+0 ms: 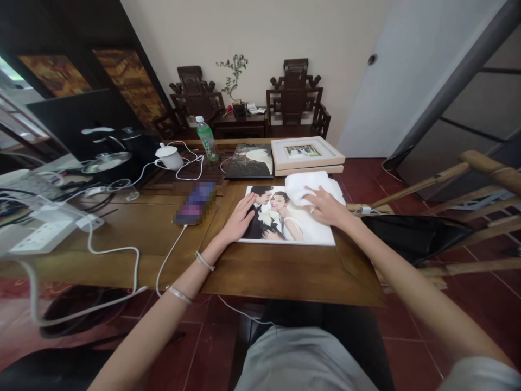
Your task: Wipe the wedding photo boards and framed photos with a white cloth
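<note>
A photo panel (pixel 268 225) with a couple pictured on it lies flat on the wooden table in front of me. My left hand (pixel 239 218) rests along its left edge, fingers stretched out and touching the surface. Over at the panel's upper right, my right hand (pixel 325 206) presses on a white cloth (pixel 301 187), its fingers bent against the fabric. The cloth is bunched up and hides that corner of the panel.
Behind the panel lie a dark photo board (pixel 249 161) and stacked framed pictures (pixel 307 152). Leftward are a phone (pixel 195 203) on a cable, a green-labelled bottle (pixel 207 138), a lidded white cup (pixel 169 157) and a power strip (pixel 43 236). A wooden chair (pixel 431 266) stands right.
</note>
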`<action>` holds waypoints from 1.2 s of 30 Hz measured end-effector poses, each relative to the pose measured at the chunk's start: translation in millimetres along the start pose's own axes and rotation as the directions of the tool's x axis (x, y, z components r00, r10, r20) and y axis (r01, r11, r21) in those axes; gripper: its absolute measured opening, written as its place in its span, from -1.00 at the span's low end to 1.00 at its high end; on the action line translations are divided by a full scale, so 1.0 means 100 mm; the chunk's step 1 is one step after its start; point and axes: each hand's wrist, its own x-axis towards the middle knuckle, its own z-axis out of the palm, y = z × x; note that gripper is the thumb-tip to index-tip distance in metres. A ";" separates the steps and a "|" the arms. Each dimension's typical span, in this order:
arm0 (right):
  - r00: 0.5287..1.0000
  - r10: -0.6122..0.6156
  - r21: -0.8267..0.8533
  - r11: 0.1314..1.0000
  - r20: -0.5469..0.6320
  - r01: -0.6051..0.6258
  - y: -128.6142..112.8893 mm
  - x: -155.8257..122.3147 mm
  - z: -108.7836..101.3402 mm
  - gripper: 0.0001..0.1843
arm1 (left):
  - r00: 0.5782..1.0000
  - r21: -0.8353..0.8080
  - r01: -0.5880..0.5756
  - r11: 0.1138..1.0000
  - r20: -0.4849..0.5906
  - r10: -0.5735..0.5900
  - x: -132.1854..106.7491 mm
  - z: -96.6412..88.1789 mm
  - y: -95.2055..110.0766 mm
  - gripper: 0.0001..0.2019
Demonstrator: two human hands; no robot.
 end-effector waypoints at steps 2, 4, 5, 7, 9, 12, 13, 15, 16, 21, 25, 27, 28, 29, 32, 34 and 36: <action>1.000 -0.020 -0.005 1.000 -0.005 0.020 -0.22 -0.24 -0.02 -0.65 | 1.000 -0.001 -0.003 1.000 -0.006 0.003 0.00 0.01 0.00 -0.47; 0.997 -0.077 0.008 0.997 -0.005 0.077 -0.48 -0.51 -0.06 -0.68 | 1.000 0.006 0.000 1.000 -0.008 0.000 0.01 0.01 0.01 -0.48; 0.993 -0.114 0.022 0.993 0.000 0.114 -0.61 -0.64 -0.09 -0.67 | 1.000 0.011 0.005 1.000 -0.009 -0.005 0.01 0.02 0.01 -0.48; 0.985 -0.171 0.042 0.985 0.026 0.169 -0.82 -0.85 -0.14 -0.67 | 1.000 0.018 0.012 1.000 -0.010 -0.012 0.01 0.02 0.02 -0.49; 0.978 -0.206 0.055 0.978 0.044 0.203 -0.92 -0.95 -0.17 -0.66 | 1.000 0.021 0.011 1.000 -0.010 -0.010 0.02 0.02 0.02 -0.48; 0.970 -0.235 0.072 0.970 0.060 0.231 -0.87 -0.86 -0.18 -0.64 | 1.000 0.028 0.001 1.000 -0.010 -0.001 0.02 0.02 0.02 -0.48; 0.970 -0.235 0.076 0.970 0.059 0.231 -0.80 -0.79 -0.17 -0.64 | 1.000 0.031 -0.001 1.000 -0.010 0.001 0.02 0.02 0.02 -0.48; 0.978 -0.204 0.068 0.977 0.043 0.201 -0.63 -0.58 -0.14 -0.66 | 1.000 0.032 -0.003 0.999 -0.007 0.004 0.01 0.01 0.02 -0.48; 0.984 -0.175 0.056 0.983 0.032 0.173 -0.54 -0.47 -0.12 -0.66 | 1.000 0.030 -0.006 1.000 -0.006 0.006 0.01 0.01 0.02 -0.48; 0.998 -0.065 0.015 0.998 0.001 0.065 -0.14 0.05 -0.05 -0.67 | 1.000 0.020 -0.012 1.000 -0.001 0.012 0.01 -0.02 0.04 -0.48; 0.998 0.052 -0.016 0.999 -0.030 -0.052 0.06 0.27 -0.01 -0.66 | 1.000 0.011 -0.007 1.000 -0.006 0.007 0.01 -0.03 0.04 -0.48; 0.995 0.094 -0.020 0.995 -0.043 -0.094 0.10 0.30 0.01 -0.64 | 1.000 0.008 -0.006 1.000 -0.004 0.006 0.01 -0.03 0.04 -0.47; 0.994 0.098 -0.012 0.995 -0.048 -0.098 0.10 0.29 0.01 -0.64 | 1.000 0.007 -0.004 1.000 -0.002 0.004 0.01 -0.02 0.04 -0.48; 0.995 0.090 0.001 0.996 -0.050 -0.090 0.09 0.27 0.02 -0.64 | 1.000 0.007 -0.002 1.000 -0.001 0.002 0.01 -0.02 0.04 -0.48; 0.998 0.030 0.026 0.999 -0.049 -0.029 -0.04 0.08 0.01 -0.66 | 1.000 0.014 0.008 1.000 -0.002 -0.007 0.01 -0.02 0.04 -0.48; 0.999 -0.009 0.029 1.000 -0.044 0.010 -0.20 -0.13 -0.02 -0.68 | 1.000 0.020 0.013 1.000 -0.008 -0.013 0.01 -0.01 0.05 -0.48; 0.998 -0.058 0.041 0.997 -0.038 0.060 -0.40 -0.37 -0.06 -0.68 | 1.000 0.029 0.017 0.999 -0.011 -0.017 0.00 -0.01 0.07 -0.48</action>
